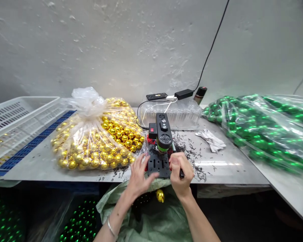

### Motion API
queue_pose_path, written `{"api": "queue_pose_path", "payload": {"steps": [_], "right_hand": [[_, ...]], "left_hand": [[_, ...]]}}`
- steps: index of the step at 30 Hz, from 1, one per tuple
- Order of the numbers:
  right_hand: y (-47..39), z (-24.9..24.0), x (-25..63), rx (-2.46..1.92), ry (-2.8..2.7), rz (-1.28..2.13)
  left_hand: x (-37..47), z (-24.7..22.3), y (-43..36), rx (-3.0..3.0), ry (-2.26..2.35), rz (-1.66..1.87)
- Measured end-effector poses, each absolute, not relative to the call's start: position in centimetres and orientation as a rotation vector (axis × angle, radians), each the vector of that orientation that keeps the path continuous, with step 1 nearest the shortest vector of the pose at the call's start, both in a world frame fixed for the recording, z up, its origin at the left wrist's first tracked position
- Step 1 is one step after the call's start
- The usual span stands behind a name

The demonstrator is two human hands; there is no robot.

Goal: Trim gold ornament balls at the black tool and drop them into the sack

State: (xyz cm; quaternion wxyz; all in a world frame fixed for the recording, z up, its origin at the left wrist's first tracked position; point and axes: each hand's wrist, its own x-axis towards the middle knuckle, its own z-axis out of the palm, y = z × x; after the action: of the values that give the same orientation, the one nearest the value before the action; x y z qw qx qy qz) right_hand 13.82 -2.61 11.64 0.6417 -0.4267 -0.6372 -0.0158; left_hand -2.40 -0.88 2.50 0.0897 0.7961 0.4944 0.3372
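Head view: we've got a black press-like machine with round vented head (164, 134) on the grey-white tabletop (232, 171); call it the landmark. Our right hand (181, 171) is closed in a fist round the black lever grip (181, 173) at its right front. Our left hand (138, 176) is spread wide, nothing visible in it, at the machine's left front by the slotted black metal base plate (155, 169); can't tell if it touches. One shiny gold ball (160, 195) shows below the machine's front edge, over the soft green fabric sack (159, 222); falling or resting, we can't tell. Knotted clear plastic bag of gold balls (91, 144) sits left of the machine; thin black scraps (189, 148) and a crumpled white glove (211, 139) lie to its right. Handling, our guess: ball is light, hard-shelled, slick and easily dented or scuffed, so take it round the middle with light fingertips. Lever looks stiff; hold it at the end grip for leverage. Sack is limp; best taken by the rim.
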Motion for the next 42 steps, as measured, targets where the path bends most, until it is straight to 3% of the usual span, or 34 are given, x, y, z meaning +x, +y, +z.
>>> {"api": "queue_pose_path", "payload": {"steps": [2,7,12,15,19,24,33,42], "right_hand": [[-2.7,11.2,13.8,-0.961,-1.449,-0.037],[-2.6,10.9,13.9,-0.934,-1.482,-0.07],[-2.6,10.5,14.1,-0.932,-1.499,-0.089],[-2.7,10.5,14.3,-0.927,-1.518,-0.089],[-2.7,11.2,14.5,-0.939,-1.522,-0.062],[-2.3,12.7,14.8,-0.959,-1.533,-0.066],[-2.3,12.7,15.1,-0.952,-1.572,-0.104],[-2.8,11.8,15.3,-0.953,-1.615,-0.115]], "left_hand": [[-2.8,4.0,2.4,2.384,1.651,0.927],[-2.0,6.2,10.1,2.373,1.904,0.243],[-1.6,6.7,11.7,2.34,1.866,0.178],[-2.4,7.0,10.8,2.229,1.765,0.397],[-3.0,6.2,7.9,1.431,1.296,0.961],[-0.9,3.6,3.9,0.935,1.096,1.067],[2.1,1.4,2.3,1.572,1.403,1.093],[1.9,0.3,2.1,1.969,1.357,1.112]]}}
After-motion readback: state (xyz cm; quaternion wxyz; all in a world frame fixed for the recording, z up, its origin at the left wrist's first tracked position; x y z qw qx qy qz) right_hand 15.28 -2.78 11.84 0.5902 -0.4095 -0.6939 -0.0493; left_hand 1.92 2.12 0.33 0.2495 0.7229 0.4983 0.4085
